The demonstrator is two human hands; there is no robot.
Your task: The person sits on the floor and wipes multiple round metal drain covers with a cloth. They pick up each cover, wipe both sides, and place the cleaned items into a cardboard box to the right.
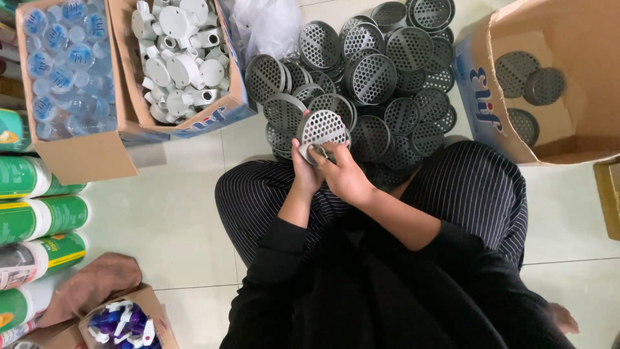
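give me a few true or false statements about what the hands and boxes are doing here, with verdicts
1. Both hands hold one grey perforated strainer. True: the left hand and right hand grip its lower edge.
2. The pile of grey strainers lies inside a box. False: it lies on the floor.
3. The cardboard box at right is full to the brim. False: only a few strainers lie inside.
4. One box holds white plastic fittings. True.
5. The green cans stand upright. False: they lie on their sides.
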